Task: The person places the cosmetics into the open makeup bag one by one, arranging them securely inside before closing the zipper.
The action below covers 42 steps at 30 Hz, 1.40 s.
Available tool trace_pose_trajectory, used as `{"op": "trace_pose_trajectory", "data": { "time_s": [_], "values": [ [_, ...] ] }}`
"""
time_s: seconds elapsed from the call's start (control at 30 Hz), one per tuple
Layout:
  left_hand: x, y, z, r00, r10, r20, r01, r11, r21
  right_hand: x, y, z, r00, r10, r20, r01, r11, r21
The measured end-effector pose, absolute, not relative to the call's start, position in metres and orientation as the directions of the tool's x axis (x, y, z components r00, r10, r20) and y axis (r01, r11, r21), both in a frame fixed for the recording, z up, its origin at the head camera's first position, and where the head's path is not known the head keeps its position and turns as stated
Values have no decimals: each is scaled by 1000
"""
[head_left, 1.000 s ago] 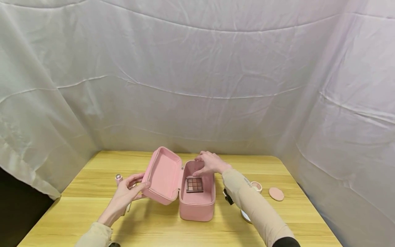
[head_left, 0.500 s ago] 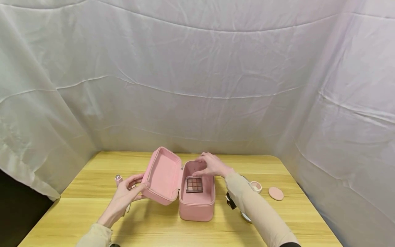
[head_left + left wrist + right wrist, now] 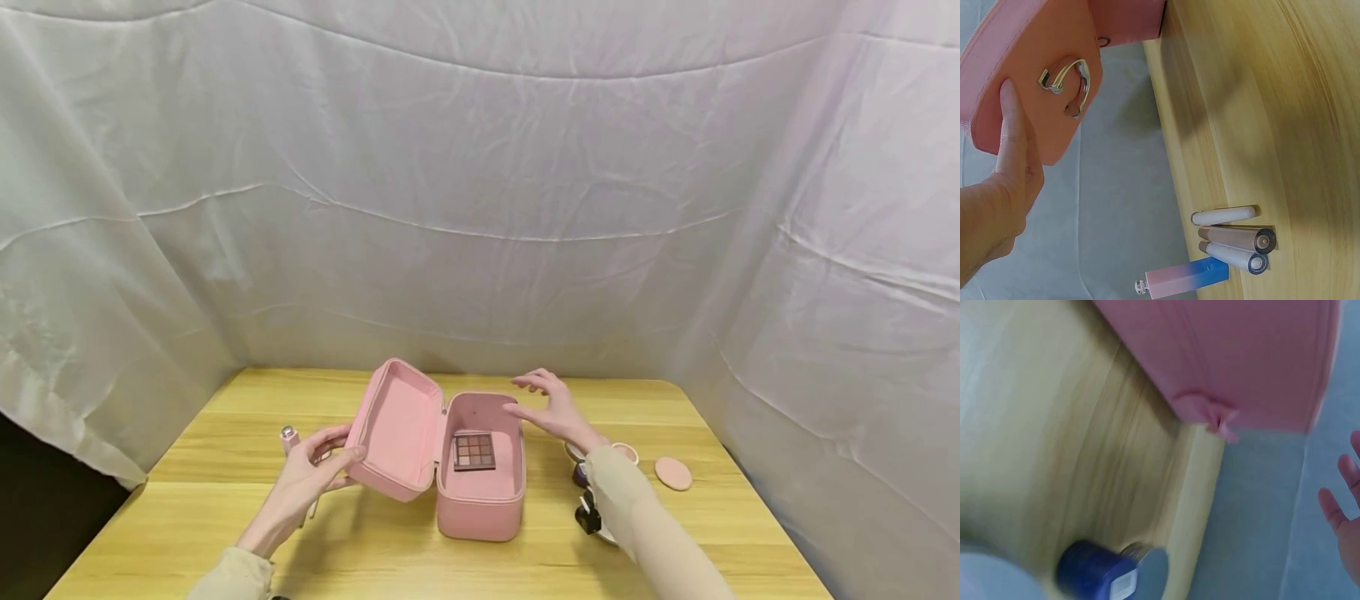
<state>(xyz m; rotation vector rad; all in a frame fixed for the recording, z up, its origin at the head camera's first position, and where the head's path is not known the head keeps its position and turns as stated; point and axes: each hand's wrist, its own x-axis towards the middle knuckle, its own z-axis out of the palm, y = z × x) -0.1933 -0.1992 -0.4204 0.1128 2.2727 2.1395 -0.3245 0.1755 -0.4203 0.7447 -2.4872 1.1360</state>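
A pink cosmetic case (image 3: 480,515) stands on the wooden table with its lid (image 3: 401,425) swung out to the left. My left hand (image 3: 311,477) holds the lid at its left edge, thumb on the inner rim; in the left wrist view its fingers lie on the outer face near a gold-coloured fitting (image 3: 1085,81). Inside the case lies an eyeshadow palette (image 3: 474,451). My right hand (image 3: 555,408) hovers just beyond the case's right rim, fingers spread and holding nothing. Only part of that hand shows at the edge of the right wrist view.
Right of the case are a dark blue jar (image 3: 1094,572), a black item (image 3: 588,515), a partly hidden round compact (image 3: 626,452) and a pink puff (image 3: 673,473). On the left stand several tubes (image 3: 1235,239) and a pink-and-blue bottle (image 3: 1185,278). Pale curtains (image 3: 480,292) hang behind.
My right hand has moved right, from over the case's opening to outside its rim, uncovering more of the interior. My left hand and the lid have stayed nearly still.
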Motion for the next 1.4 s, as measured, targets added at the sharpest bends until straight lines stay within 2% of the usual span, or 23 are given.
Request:
{"op": "trace_pose_trajectory", "data": {
  "time_s": [0.37, 0.7, 0.83, 1.0, 1.2, 1.3, 1.4],
  "values": [
    [-192, -196, -421, -997, 62, 37, 41, 61, 997, -312, 244, -435, -860, -123, 495, -472, 559, -682],
    [-192, -197, -423, -997, 63, 35, 39, 53, 998, -281, 303, -435, -904, -79, 420, -372, 631, -681],
    [-192, -198, -423, -998, 60, 37, 40, 57, 998, -269, 322, -441, -916, -152, 372, -373, 664, -648],
    [-192, -198, -423, -997, 60, 39, 42, 53, 998, -258, 336, -451, -914, -313, 259, -406, 667, -625],
    [-193, -199, -424, -996, 75, 44, 47, 52, 998, -244, 339, -459, -873, -470, 126, -443, 660, -606],
    [-193, -199, -424, -997, 65, 39, 42, 49, 998, -240, 338, -460, -848, -529, 13, -406, 634, -658],
    [-194, -199, -424, -998, 59, 34, 36, 43, 998, -238, 335, -460, -833, -539, -129, -297, 631, -717]
  ]
}}
